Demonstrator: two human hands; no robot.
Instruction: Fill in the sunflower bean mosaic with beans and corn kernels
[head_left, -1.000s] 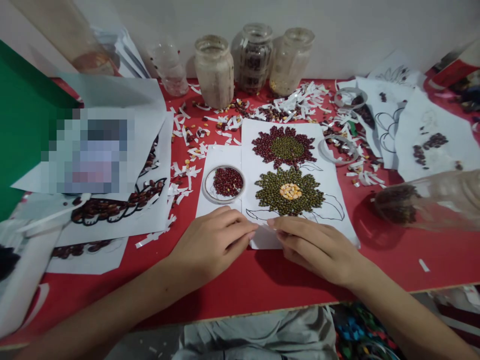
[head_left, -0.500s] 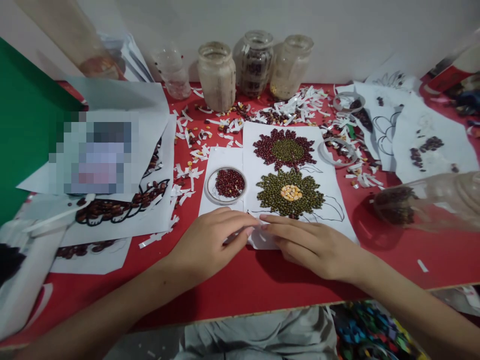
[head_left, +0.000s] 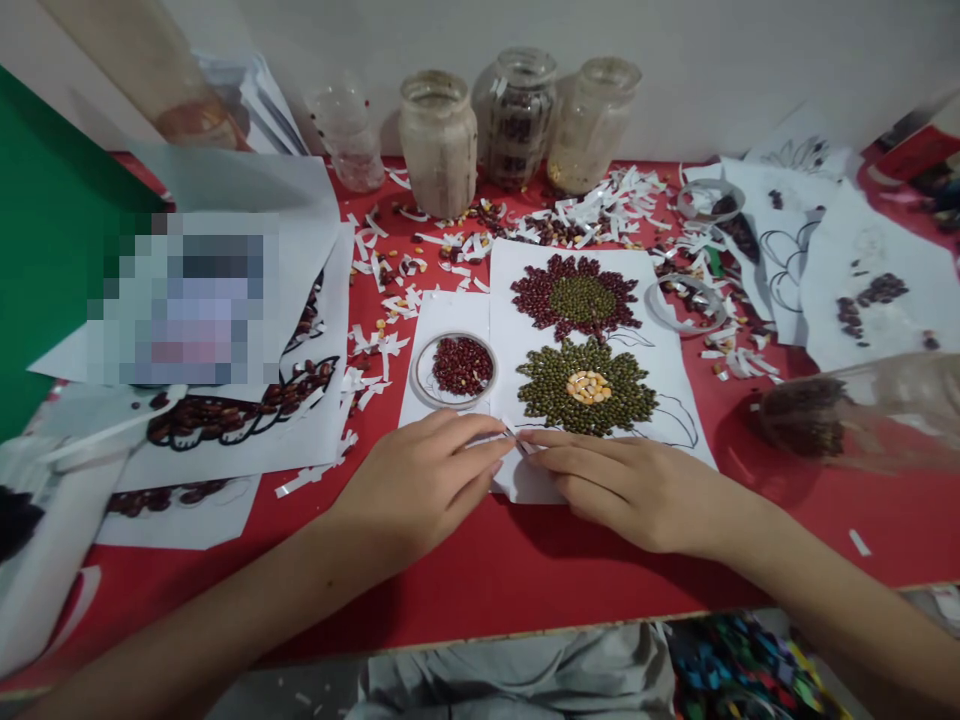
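Note:
Two flowers made of glued beans cover the white sheet (head_left: pixel 502 300): the upper flower (head_left: pixel 540 268) has dark red petals and a green centre. The lower flower (head_left: pixel 536 390) has green petals with yellow corn kernels (head_left: pixel 589 387) in its middle. At the sheet's near edge my left hand (head_left: pixel 427 475) is closed, fingertips pinched together. My right hand (head_left: pixel 634 485) meets it there, fingers also closed, tips on the paper. A tiny dark sliver shows between the two hands, too small to name. Beyond my left hand lies a round lid (head_left: pixel 415 372) holding red beans (head_left: pixel 461 366).
Glass jars (head_left: pixel 439 140) stand along the wall, with paper shreds (head_left: pixel 600 215) and loose beans before them. At right a bottle (head_left: pixel 877 410) with dark contents lies on its side. Bean-covered drawings (head_left: pixel 315 440) are at left, others (head_left: pixel 840 320) at right. Clear rings (head_left: pixel 686 305) sit beside the sheet.
My left fingertips have straightened slightly and the dark sliver now shows between the hands. Both hands stay at the sheet's near edge. The view has shifted a little.

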